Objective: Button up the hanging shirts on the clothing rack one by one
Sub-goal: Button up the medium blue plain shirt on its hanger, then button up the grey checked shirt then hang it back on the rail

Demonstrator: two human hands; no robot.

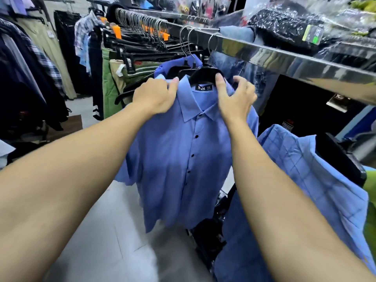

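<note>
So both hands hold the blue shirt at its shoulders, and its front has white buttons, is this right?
Not quite: the buttons are black, not white, as the head view shows. The left hand and right hand do hold the blue shirt at its shoulders.

Showing a clothing shop interior. Lying pale grey and glossy across the lower middle of the frame, a tiled floor [105, 241], with a brown mat [67, 125] sitting at mid left. Standing at upper left, a light wall [50, 5] behind hanging khaki trousers [50, 47] and dark plaid garments [40, 58]. Hanging left of centre, green shorts [108, 86] on black clip hangers [130, 47]. Piling up at upper right, plastic-wrapped dark goods [284, 23], reflecting bright overhead light.
</note>
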